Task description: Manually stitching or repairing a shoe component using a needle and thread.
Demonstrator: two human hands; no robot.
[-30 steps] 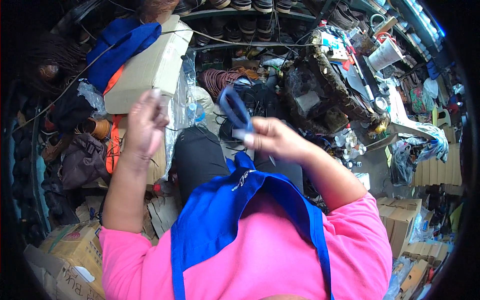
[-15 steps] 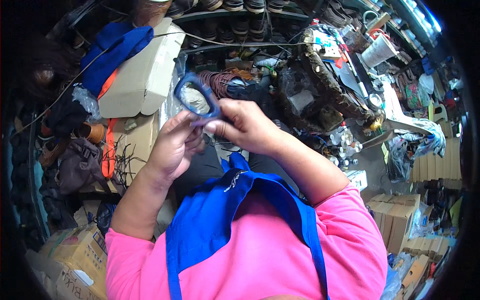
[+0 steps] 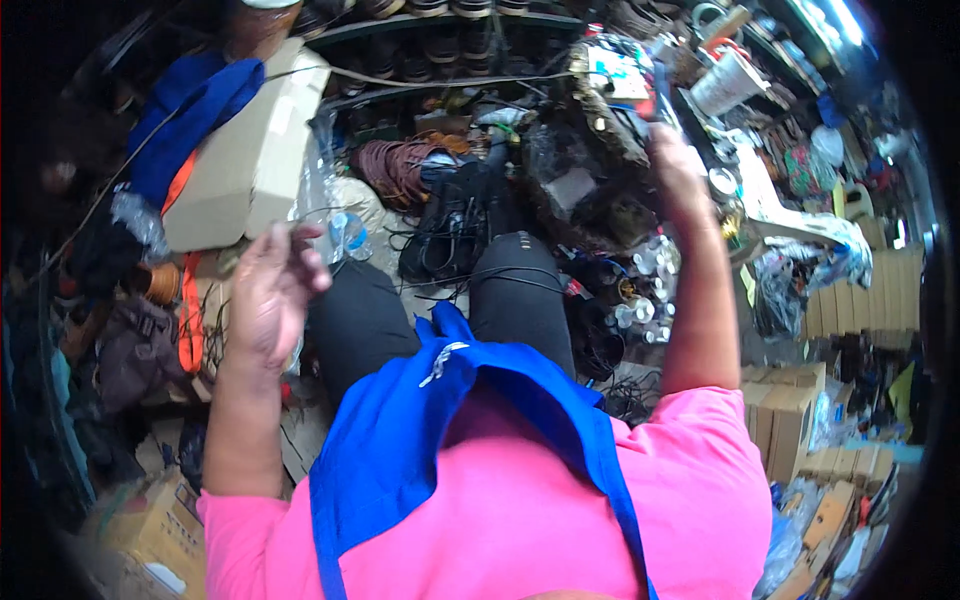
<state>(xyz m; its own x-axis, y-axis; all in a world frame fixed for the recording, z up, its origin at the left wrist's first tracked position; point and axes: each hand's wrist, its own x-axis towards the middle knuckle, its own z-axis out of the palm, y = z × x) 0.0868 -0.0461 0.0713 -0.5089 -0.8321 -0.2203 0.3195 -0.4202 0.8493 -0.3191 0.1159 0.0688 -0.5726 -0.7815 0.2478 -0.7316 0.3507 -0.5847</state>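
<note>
My left hand (image 3: 268, 295) is raised beside the cardboard flap on the left, its fingers loosely bent and apart. Nothing shows in it. Close to its fingertips lies a clear plastic piece with blue on it (image 3: 350, 232), perhaps a bottle. My right hand (image 3: 678, 168) reaches far forward over the cluttered worktop (image 3: 615, 135) at the right. Motion blurs its fingers, and I cannot make out whether they grip anything. Black laces hang about a dark laced shoe (image 3: 445, 225) between my knees. The dark blue loop-shaped piece is out of sight.
A large cardboard box (image 3: 250, 150) with a blue cloth (image 3: 195, 120) stands at the left. Coiled brown cord (image 3: 395, 170) lies ahead. Small bottles (image 3: 645, 300) cluster below my right arm. Shoes line a shelf (image 3: 440, 30) at the back. A white cup (image 3: 725, 85) stands far right.
My hands, together on the dark blue loop-shaped piece before, have parted. The right has gone forward and right to the worktop, the left has drawn slightly left. The loop is no longer visible.
</note>
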